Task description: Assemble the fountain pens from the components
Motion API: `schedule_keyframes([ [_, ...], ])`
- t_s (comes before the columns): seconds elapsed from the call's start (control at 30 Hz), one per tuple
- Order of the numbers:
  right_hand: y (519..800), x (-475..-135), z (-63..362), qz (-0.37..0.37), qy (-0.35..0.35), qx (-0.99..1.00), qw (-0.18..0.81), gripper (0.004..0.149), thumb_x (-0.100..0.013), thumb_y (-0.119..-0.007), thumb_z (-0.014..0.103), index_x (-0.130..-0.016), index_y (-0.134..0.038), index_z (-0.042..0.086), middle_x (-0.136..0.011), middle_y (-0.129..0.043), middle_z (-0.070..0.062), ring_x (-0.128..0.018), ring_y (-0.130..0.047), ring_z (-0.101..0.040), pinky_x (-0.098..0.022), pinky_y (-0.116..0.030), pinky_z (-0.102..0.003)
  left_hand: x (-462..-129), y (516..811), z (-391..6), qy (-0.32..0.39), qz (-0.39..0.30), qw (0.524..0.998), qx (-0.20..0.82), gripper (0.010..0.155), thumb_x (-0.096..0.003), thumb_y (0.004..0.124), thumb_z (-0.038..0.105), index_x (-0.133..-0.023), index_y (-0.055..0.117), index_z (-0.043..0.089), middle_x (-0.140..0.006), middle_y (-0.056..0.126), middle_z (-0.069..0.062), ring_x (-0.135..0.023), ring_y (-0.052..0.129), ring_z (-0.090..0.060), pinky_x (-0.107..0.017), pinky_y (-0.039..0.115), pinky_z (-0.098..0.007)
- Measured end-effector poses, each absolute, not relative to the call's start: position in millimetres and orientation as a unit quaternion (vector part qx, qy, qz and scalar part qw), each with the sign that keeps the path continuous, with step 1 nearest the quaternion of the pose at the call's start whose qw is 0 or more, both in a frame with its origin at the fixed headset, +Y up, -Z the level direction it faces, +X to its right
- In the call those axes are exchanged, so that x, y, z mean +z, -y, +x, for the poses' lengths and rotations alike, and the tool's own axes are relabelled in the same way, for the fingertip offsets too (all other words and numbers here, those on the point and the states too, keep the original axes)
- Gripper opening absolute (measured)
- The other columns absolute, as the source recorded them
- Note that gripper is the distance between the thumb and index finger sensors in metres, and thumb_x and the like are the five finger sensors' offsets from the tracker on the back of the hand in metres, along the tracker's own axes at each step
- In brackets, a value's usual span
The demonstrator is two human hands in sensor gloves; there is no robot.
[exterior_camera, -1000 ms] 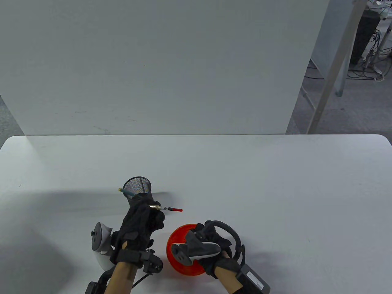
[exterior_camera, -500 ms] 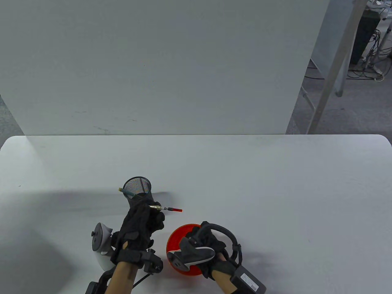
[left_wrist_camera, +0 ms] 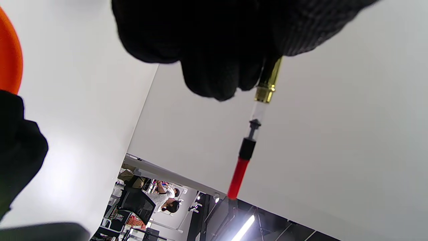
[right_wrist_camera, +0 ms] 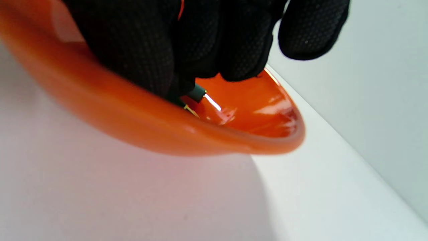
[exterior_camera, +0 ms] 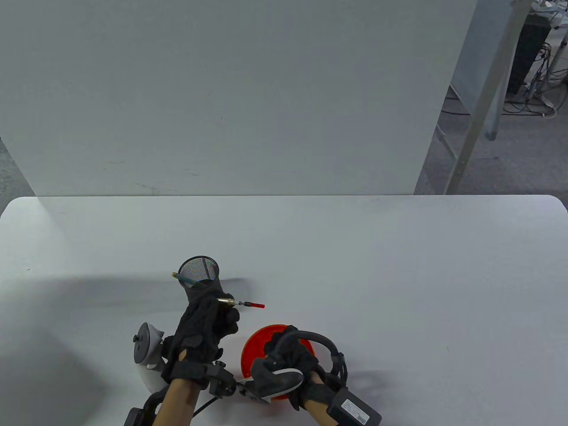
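My left hand (exterior_camera: 222, 308) pinches a nib section with its ink converter (exterior_camera: 242, 303), which points right above the table. The left wrist view shows the converter (left_wrist_camera: 249, 140) close up, with a gold collar, a clear tube and a red end sticking out from the gloved fingers (left_wrist_camera: 217, 70). My right hand (exterior_camera: 286, 344) reaches down into an orange bowl (exterior_camera: 255, 348). In the right wrist view its fingers (right_wrist_camera: 187, 67) curl round a dark green pen part (right_wrist_camera: 196, 93) with gold trim, low inside the orange bowl (right_wrist_camera: 234, 134). Most of that part is hidden.
A black mesh pen cup (exterior_camera: 199, 270) stands just beyond my left hand, and a teal pen (exterior_camera: 181, 278) leans out over its left rim. A white panel (exterior_camera: 222, 97) rises behind the white table (exterior_camera: 377, 266).
My right hand has slid towards me and to the left over the bowl, its fingers dipping inside. The left hand and converter have barely moved.
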State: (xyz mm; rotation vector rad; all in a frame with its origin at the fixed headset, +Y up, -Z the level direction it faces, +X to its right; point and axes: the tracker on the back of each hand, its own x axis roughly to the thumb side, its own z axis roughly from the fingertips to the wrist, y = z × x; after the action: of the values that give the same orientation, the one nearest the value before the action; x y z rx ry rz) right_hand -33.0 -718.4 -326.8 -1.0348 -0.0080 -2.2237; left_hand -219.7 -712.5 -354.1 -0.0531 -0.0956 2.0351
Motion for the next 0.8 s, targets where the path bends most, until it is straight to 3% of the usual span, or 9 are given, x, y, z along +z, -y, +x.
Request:
schedule_keyframes([
  [0.27,713.4,-328.5,-32.9,-0.395,0.002,-0.860,0.322,0.049,-0.049,-0.086,0.038,-0.090,-0.077,0.012,-0.076,-0.081,-0.006,-0.077,-0.078,-0.031,-0.066,-0.064,-0.062,-353.0,712.4,-218.9,0.033,-0.022,0.520,0.853,0.040,-0.0581,0.073,0.045,-0.097,0.072,0.033,-0.089,0.089,-0.002,-0.067,0.101,-0.016,-0.053,0.084,-0.040],
  [0.37,703.1,-330.5,-30.8,-0.398,-0.010,-0.873,0.282,0.039,-0.052,-0.083,0.034,-0.088,-0.084,0.021,-0.075,-0.082,-0.004,-0.077,-0.079,-0.030,-0.067,-0.064,-0.062,-353.1,711.8,-218.4,0.034,-0.021,0.519,0.854,0.040,-0.0582,0.073,0.045,-0.097,0.072,0.033,-0.090,0.089,-0.002,-0.067,0.101,-0.015,-0.053,0.084,-0.040],
  [0.4,703.8,-331.4,-30.5,-0.390,0.019,-0.879,0.275,0.039,-0.052,-0.083,0.034,-0.088,-0.083,0.019,-0.077,-0.081,-0.005,-0.079,-0.077,-0.031,-0.068,-0.061,-0.064,-353.4,711.9,-218.4,0.033,-0.023,0.519,0.854,0.040,-0.0582,0.073,0.045,-0.097,0.072,0.033,-0.090,0.089,-0.002,-0.067,0.101,-0.016,-0.053,0.084,-0.040],
  [0.53,708.3,-327.8,-31.0,-0.395,0.013,-0.868,0.301,0.052,-0.048,-0.087,0.039,-0.091,-0.076,0.012,-0.079,-0.081,-0.006,-0.079,-0.077,-0.031,-0.068,-0.062,-0.064,-353.3,713.7,-218.8,0.028,-0.025,0.521,0.853,0.040,-0.0583,0.073,0.045,-0.097,0.071,0.033,-0.090,0.089,-0.002,-0.067,0.101,-0.016,-0.053,0.084,-0.040],
  [0.8,708.4,-328.5,-33.5,-0.393,0.018,-0.872,0.291,0.052,-0.046,-0.090,0.037,-0.087,-0.078,0.009,-0.075,-0.083,-0.006,-0.077,-0.080,-0.030,-0.067,-0.065,-0.063,-352.7,712.8,-220.4,0.024,-0.024,0.516,0.856,0.040,-0.0583,0.073,0.045,-0.097,0.072,0.033,-0.090,0.089,-0.002,-0.067,0.101,-0.016,-0.053,0.084,-0.040],
])
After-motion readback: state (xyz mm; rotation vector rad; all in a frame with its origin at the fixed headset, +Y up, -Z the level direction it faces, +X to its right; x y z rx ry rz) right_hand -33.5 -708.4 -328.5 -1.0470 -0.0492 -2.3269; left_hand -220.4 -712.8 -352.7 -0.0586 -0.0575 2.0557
